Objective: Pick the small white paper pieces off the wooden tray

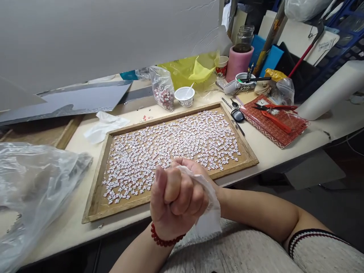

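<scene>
In front of my body my left hand (179,201), with a red bead bracelet (163,238) at the wrist, is closed in a fist, thumb up. What lies inside it, if anything, is hidden. My right hand (193,165) is just behind it, its fingers curled and mostly hidden. A white tissue (209,212) is pressed between the two hands, in my right palm, and hangs down beside the wrist. Beyond them a wooden-framed tray (95,189) lies on the table, its bottom covered with many small white pieces (170,140) with reddish edges.
Clear plastic (34,189) lies at left. Behind the tray are a bag of red and white pieces (164,94), a white bowl (184,96) and a crumpled tissue (105,125). Red-handled pliers (274,115) rest on a red packet (284,132) at right. A large pale board (99,38) overhangs the back.
</scene>
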`<action>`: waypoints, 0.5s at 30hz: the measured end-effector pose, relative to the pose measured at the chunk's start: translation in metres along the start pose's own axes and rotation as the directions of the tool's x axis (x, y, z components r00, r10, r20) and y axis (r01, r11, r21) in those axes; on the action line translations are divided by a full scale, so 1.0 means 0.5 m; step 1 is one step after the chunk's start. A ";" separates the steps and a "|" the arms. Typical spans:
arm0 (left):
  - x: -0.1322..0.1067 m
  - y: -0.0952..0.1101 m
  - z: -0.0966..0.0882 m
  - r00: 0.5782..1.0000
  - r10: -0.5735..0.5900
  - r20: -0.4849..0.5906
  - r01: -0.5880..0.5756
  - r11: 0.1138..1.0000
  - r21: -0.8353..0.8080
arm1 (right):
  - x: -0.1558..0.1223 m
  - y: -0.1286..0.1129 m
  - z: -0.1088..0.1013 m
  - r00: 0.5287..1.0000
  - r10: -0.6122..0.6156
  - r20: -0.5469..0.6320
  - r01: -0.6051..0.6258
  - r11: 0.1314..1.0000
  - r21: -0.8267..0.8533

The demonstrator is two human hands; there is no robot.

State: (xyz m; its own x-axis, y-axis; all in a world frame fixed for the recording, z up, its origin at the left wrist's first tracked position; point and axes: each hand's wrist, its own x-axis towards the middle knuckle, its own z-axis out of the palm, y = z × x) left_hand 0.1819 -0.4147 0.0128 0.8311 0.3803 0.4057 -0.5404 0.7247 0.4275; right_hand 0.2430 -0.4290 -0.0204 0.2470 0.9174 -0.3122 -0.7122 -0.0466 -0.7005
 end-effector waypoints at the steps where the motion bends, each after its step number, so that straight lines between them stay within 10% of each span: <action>1: -0.008 -0.001 -0.003 1.000 0.003 -0.003 -0.003 1.000 0.026 | 0.002 -0.009 -0.002 0.999 0.017 0.030 -0.019 0.998 0.052; 8: -0.051 -0.027 -0.009 0.987 0.068 -0.143 -0.050 0.991 0.124 | -0.007 -0.028 -0.008 0.981 -0.038 0.192 -0.009 0.972 0.236; 15: -0.054 -0.057 -0.014 0.955 0.054 -0.291 -0.017 0.991 0.131 | -0.028 -0.050 -0.017 0.975 -0.206 0.080 0.209 0.977 -0.034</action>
State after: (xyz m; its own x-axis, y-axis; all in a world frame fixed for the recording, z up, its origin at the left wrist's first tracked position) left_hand 0.1758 -0.4414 -0.0160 0.8026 0.5700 0.1757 -0.5668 0.6371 0.5224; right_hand 0.2630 -0.4439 -0.0038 0.3351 0.9359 -0.1086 -0.6218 0.1331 -0.7718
